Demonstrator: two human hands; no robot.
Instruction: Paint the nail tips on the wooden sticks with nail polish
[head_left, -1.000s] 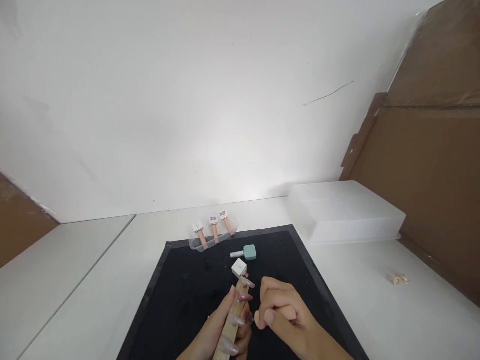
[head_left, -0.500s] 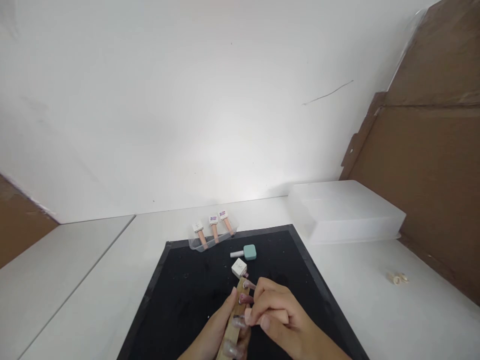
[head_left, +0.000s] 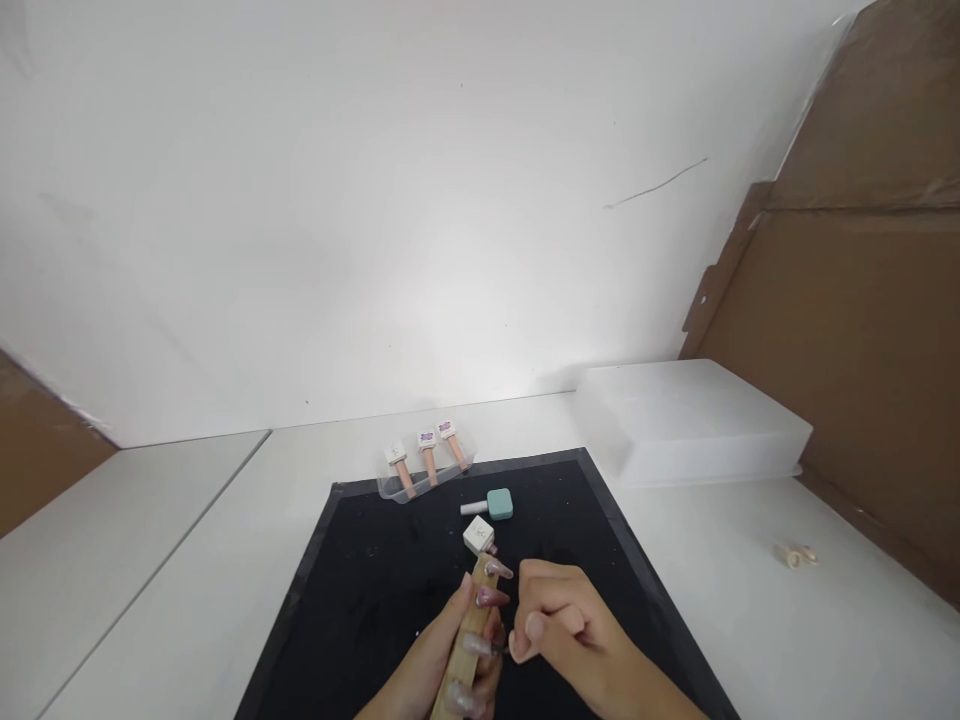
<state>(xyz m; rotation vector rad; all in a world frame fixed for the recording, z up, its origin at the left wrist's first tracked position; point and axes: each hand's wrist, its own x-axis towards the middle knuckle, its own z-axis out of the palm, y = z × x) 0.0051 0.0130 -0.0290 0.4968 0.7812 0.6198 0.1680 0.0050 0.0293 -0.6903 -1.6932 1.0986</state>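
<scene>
Left hand (head_left: pixel 429 652) clasps light wooden bar (head_left: pixel 457 662) carrying glossy pointed pink and greyish nail tips (head_left: pixel 493 597), above black rectangular mat (head_left: pixel 375 580). Right hand (head_left: pixel 562 622), fingers curled, pinches mostly hidden thin dark-ended brush (head_left: pixel 500 651) at third tip. Risk: bar rolling in the clasp could make bristles skid.

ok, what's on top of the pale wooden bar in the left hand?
Four glossy nail tips, one darker pink, along the bar. Its underside is hidden; the near end leaves the frame.
</scene>
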